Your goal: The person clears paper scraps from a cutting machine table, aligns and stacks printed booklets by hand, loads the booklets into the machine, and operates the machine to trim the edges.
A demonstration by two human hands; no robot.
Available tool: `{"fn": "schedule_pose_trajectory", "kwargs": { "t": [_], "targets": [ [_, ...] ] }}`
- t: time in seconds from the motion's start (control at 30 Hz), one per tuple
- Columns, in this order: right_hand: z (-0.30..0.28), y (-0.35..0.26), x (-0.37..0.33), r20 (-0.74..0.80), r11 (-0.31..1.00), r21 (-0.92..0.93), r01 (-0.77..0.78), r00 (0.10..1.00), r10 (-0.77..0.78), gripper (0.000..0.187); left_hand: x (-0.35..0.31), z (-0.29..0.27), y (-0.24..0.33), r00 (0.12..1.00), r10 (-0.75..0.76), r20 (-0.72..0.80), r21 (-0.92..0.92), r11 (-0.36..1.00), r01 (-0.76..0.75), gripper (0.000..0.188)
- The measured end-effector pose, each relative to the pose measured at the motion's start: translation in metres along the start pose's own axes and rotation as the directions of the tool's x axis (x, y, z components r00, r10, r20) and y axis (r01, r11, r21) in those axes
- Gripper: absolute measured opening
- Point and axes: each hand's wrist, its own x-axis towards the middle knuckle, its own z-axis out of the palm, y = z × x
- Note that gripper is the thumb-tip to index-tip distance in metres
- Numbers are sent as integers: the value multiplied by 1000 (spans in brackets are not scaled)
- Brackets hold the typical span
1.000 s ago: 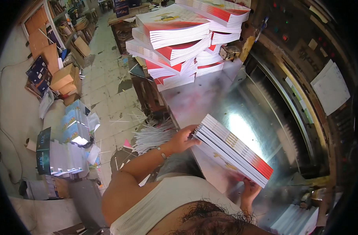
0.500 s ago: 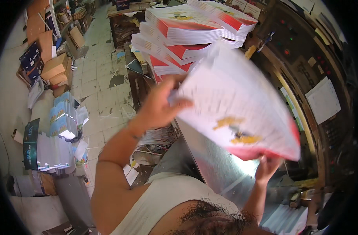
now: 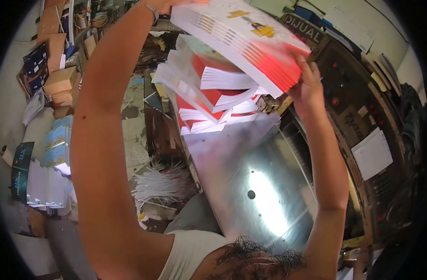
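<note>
Both my arms stretch forward with a thick stack of booklets (image 3: 241, 42), white and red with a yellow picture on the top cover. My left hand (image 3: 165, 5) is closed on its far left end, partly cut off by the upper edge of the picture. At the near right corner, my right hand (image 3: 309, 84) grips the red end, the thumb side showing. The held stack is raised and tilted over more piles of the same booklets (image 3: 227, 78), whose pages fan apart at their near ends. Those piles lie at the far end of a shiny metal table (image 3: 222, 161).
A dark control panel (image 3: 349, 112) with small lights and a pinned white sheet (image 3: 372, 154) stands along the right. Paper strips (image 3: 162, 184) heap beside the table. On the left are cardboard boxes (image 3: 61, 80) and stacked blue booklets (image 3: 58, 140).
The booklet stack has moved up and away from me, over the far piles, and turned so its edges face me. Both arms are now extended; the near part of the metal table is uncovered.
</note>
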Motion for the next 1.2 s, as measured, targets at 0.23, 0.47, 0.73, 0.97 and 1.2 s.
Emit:
{"fn": "schedule_pose_trajectory", "kwargs": {
  "t": [0.23, 0.47, 0.73, 0.97, 1.2],
  "targets": [
    [23, 20, 28, 3, 987, -17, -158, 987, 158, 92, 65, -17, -71, 964, -209, 167, -171, 956, 237, 44],
    [36, 42, 44, -40, 975, -3, -223, 974, 222, 65, 87, -19, -106, 953, -249, 171, -204, 938, 282, 47],
    [28, 57, 36, -40, 972, -14, -235, 971, 234, 109, 78, 8, -125, 936, -289, 200, -228, 916, 331, 42],
    [4, 31, -7, 119, 977, -124, -172, 975, 187, 113, 105, -24, -149, 930, -334, 154, 23, 942, 334, 36],
    [-78, 38, -100, 98, 959, -281, 35, 995, -7, 113, 75, -23, -128, 919, -86, 384, 88, 995, 57, 63]
  ]
}}
